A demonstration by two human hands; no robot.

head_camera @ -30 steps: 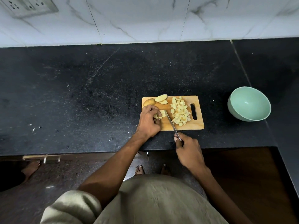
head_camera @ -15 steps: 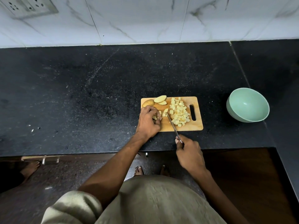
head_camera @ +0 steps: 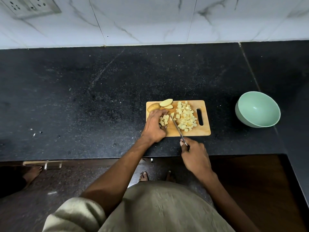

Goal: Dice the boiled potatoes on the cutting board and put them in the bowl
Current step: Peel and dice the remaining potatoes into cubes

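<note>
Two hands unmoved, left hand [head_camera: 154,127] holding cubes [head_camera: 163,119], knife [head_camera: 177,129] shifted slightly.

Black counter [head_camera: 100,97]: board [head_camera: 205,129], bowl [head_camera: 258,109].

Dim, warm indoor light, brightest on the wall tiles [head_camera: 150,19]; wide-angle bending at the edges, mild softness.

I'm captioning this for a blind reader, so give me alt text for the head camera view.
A person's left hand holds a small cluster of potato cubes on a small wooden cutting board while the right hand grips a slim metal knife. A pile of pale diced potato lies beside the blade; an empty mint-green bowl sits right, on the black stone counter.
</note>
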